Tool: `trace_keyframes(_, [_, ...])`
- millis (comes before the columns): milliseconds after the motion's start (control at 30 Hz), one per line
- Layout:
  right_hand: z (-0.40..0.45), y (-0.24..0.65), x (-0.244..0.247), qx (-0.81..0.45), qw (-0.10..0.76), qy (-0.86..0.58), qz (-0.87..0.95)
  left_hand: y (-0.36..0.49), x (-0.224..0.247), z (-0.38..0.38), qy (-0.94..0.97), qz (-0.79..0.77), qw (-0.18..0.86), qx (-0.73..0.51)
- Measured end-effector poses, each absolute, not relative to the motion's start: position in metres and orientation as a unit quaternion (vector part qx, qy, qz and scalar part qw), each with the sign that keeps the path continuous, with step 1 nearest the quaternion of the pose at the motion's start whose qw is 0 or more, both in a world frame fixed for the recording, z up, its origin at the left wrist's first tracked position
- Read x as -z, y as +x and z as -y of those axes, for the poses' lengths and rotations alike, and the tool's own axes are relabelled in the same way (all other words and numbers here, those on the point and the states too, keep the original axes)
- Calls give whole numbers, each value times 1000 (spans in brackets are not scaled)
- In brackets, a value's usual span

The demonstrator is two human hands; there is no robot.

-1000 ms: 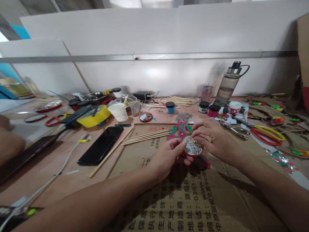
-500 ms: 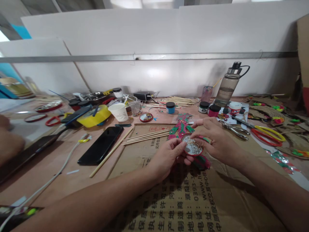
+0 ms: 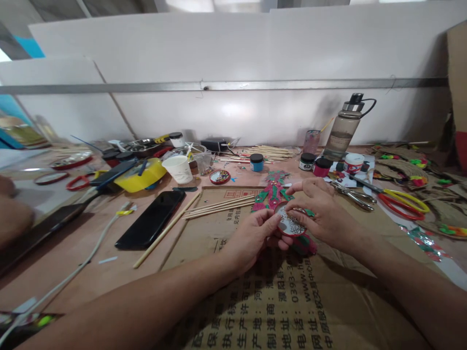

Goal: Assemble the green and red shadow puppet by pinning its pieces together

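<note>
My left hand (image 3: 260, 233) grips the left edge of a small round red-rimmed lid (image 3: 290, 227) holding tiny silver beads. My right hand (image 3: 317, 209) is over the lid's right side, its thumb and fingertips down at the beads; whether a bead is between them is too small to tell. Beneath and behind the lid, a pink and green decorated piece (image 3: 274, 189) lies on the flattened cardboard (image 3: 233, 262), partly covered by both hands. Several thin wooden sticks (image 3: 219, 206) lie left of it.
A black phone (image 3: 151, 218) and a thick stick lie at left. Behind are a white cup (image 3: 178, 168), a second bead lid (image 3: 220, 176) and paint jars (image 3: 257, 162). Scissors (image 3: 404, 204), pliers and a tall bottle (image 3: 343, 129) stand or lie right. Another person's hand shows at far left.
The fingers of my right hand have shifted slightly over the lid, and the beads have spread differently inside it. My left hand keeps its hold. The view has moved a little.
</note>
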State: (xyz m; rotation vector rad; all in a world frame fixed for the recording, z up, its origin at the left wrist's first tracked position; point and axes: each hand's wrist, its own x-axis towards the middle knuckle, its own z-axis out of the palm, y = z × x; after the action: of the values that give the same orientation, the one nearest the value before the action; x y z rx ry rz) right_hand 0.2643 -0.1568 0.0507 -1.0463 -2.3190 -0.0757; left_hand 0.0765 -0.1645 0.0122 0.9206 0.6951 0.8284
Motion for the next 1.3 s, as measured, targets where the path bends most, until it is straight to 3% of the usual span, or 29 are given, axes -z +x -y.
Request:
trace_keyframes(700, [158,244,-52,72,199,-467,859,86,-5,169,436,-315,750,-383])
trace_keyframes(1033, [149,256,-49,-25,238,-507,828,86,-11,167,435,-314,760,-366])
trace_keyframes(1300, [149,263,-60,-263,272,-507,774,85,-10,167,433,-319,760,-365])
